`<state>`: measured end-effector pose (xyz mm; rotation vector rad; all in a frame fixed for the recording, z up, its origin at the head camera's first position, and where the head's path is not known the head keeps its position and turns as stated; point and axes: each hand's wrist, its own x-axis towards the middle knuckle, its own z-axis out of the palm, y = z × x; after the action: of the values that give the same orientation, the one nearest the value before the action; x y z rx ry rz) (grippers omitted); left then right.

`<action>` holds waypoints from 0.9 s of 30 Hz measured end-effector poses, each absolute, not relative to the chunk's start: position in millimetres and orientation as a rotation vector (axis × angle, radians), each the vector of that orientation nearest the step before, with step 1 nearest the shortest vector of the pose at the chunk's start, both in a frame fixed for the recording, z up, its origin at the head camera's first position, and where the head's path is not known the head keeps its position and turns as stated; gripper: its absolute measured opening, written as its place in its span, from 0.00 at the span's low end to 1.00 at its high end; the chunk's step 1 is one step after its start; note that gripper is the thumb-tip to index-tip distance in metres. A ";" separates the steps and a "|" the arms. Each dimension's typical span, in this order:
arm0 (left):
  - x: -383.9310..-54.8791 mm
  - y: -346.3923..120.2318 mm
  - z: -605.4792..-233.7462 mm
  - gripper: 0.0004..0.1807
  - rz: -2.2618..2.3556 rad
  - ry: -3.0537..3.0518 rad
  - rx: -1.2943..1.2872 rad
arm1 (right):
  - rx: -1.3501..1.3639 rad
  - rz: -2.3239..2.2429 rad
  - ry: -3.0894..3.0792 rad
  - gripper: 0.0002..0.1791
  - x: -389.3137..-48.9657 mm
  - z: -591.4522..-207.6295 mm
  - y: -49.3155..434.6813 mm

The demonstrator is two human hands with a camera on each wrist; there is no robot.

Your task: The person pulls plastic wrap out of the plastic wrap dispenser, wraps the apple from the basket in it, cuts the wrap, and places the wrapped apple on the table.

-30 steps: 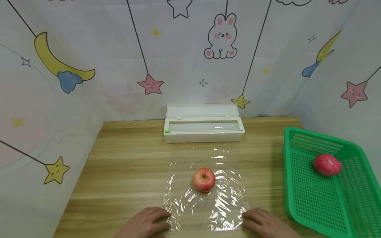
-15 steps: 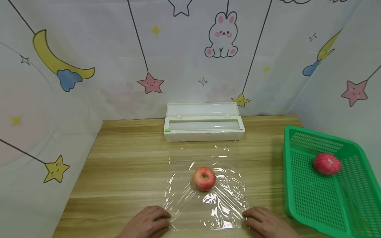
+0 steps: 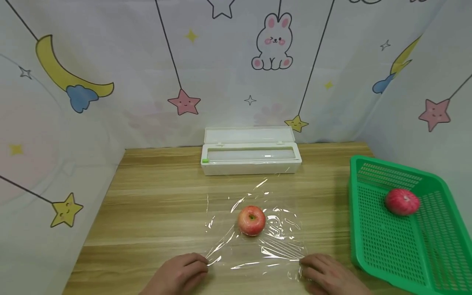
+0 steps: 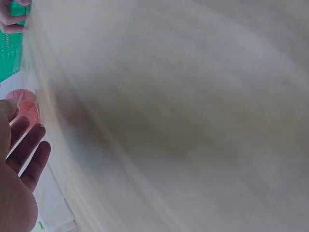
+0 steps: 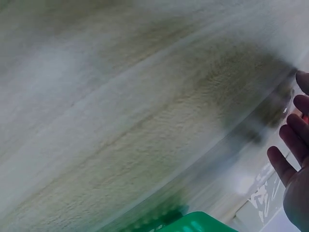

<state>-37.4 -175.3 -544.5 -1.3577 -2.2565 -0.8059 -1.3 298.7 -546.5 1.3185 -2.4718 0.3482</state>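
Clear plastic film (image 3: 278, 246), pinched by its near corners in left hand (image 3: 178, 272) and right hand (image 3: 328, 273), creased toward both grips. Red apple (image 3: 251, 221) on it, ahead of and midway between the grips. White dispenser (image 3: 251, 169) farther ahead, lid up. Probably first fold of wrapping. Next, likely: raise both corners evenly, carry forward over apple, avoid self-sticking.

A green plastic basket (image 3: 355, 205) holding a pink-red fruit (image 3: 402, 202) sits by the worktop's (image 3: 155, 192) right edge, cartoon-printed fabric (image 3: 225, 61) behind the back edge.
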 end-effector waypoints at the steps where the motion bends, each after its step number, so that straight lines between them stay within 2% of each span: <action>1: -37.7 -174.9 -541.9 0.07 -0.823 -2.266 -1.346 | 1.308 0.358 -2.464 0.13 -2.5 -546.9 298.4; 6: -37.7 -173.2 -529.7 0.09 -0.875 -2.294 -1.278 | 1.301 0.376 -2.374 0.21 -10.7 -546.5 295.2; 9: -38.5 -172.5 -522.0 0.10 -0.888 -2.301 -1.269 | 1.285 0.393 -2.350 0.22 -12.9 -545.4 293.4; 15: -39.2 -169.4 -508.5 0.14 -0.875 -2.323 -1.256 | 1.212 0.469 -2.407 0.22 -14.7 -539.2 291.5; 22: -42.9 -167.5 -503.5 0.10 -0.979 -2.271 -1.210 | 1.170 0.481 -2.422 0.22 -16.8 -530.7 290.0; 26: -47.3 -167.7 -499.9 0.10 -1.017 -2.303 -1.153 | 1.141 0.457 -2.454 0.14 -19.2 -524.9 286.7; 27: -48.5 -167.6 -499.1 0.10 -1.019 -2.310 -1.136 | 1.128 0.450 -2.465 0.16 -20.1 -523.2 285.7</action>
<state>-48.5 -167.6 -499.1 -1.1357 -2.3104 -1.0190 -20.1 285.7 -523.2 1.1277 -2.4646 0.4502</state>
